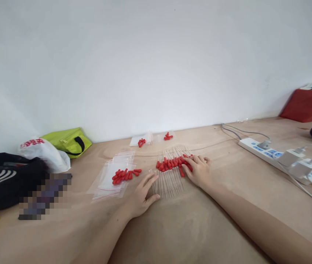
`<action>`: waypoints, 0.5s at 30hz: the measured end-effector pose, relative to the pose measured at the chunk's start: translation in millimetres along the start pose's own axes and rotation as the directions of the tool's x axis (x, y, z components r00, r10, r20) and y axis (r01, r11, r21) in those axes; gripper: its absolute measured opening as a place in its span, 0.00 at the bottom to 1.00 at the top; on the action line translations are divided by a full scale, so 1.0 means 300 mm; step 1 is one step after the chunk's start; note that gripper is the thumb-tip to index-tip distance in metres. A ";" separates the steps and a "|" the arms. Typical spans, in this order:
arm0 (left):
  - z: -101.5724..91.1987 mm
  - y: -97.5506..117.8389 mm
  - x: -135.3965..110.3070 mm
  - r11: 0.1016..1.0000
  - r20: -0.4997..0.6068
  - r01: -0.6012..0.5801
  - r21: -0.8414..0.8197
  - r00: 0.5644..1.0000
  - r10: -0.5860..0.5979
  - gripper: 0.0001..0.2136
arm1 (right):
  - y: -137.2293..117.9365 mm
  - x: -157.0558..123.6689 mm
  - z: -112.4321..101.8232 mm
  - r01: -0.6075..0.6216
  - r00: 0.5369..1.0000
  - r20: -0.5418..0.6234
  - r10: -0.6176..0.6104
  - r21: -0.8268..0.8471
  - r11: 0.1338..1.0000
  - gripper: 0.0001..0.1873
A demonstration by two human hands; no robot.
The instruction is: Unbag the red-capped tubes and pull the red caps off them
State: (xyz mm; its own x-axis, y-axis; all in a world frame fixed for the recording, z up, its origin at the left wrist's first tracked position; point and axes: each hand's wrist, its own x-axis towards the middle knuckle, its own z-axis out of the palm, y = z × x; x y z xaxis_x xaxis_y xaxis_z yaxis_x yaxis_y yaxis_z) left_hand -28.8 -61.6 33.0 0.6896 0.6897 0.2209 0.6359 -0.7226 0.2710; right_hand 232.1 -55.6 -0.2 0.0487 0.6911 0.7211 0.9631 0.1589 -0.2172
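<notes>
A row of glass droppers with red rubber bulbs (pixel 169 164) lies in front of me, their thin clear tubes (pixel 169 185) pointing toward and away from me. My left hand (pixel 144 196) rests at the left side of the near tubes, thumb and fingers apart, holding nothing. Over the right end of the row lies my right hand (pixel 199 170), its fingers spread and touching the bulbs. It hides some of them. By its thumb, one red bulb (pixel 182 172) sticks out toward me.
Clear zip bags (pixel 109 183) lie at left with a pile of red bulbs (pixel 123 176). Two more small bulb piles (pixel 142 142) sit near the wall. A power strip (pixel 265 152) with cables is at right; a black bag (pixel 10 183) and green bag (pixel 68 141) at left.
</notes>
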 end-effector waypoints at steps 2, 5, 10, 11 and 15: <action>-0.001 -0.002 0.006 1.000 0.003 0.004 0.009 1.000 -0.004 0.24 | 0.000 0.012 0.013 0.021 1.000 0.015 -0.021 -0.031 0.999 0.12; 0.010 -0.004 0.000 0.999 -0.039 0.039 0.019 0.998 -0.038 0.25 | 0.001 0.025 0.028 0.059 0.997 0.042 -0.057 -0.048 0.997 0.12; 0.037 -0.020 -0.013 0.992 -0.110 0.115 0.046 0.988 -0.110 0.34 | 0.001 0.033 0.034 0.076 0.996 0.040 -0.076 -0.013 0.997 0.09; 0.040 -0.023 -0.013 0.991 -0.105 0.122 0.049 0.988 -0.116 0.35 | 0.000 0.033 0.034 0.079 0.996 0.032 -0.079 0.001 0.997 0.09; 0.038 -0.028 -0.008 0.995 -0.088 0.086 0.048 0.993 -0.082 0.34 | 0.000 0.027 0.025 0.059 0.996 -0.062 -0.056 0.047 0.997 0.10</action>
State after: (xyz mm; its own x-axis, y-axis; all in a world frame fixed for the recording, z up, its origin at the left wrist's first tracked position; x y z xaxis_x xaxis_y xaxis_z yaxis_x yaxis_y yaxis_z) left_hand -31.8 -57.8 19.6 0.6021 0.7479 0.2794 0.7089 -0.6618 0.2439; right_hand 230.4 -44.7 0.7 0.0110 0.6360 0.7716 0.9506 0.2327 -0.2053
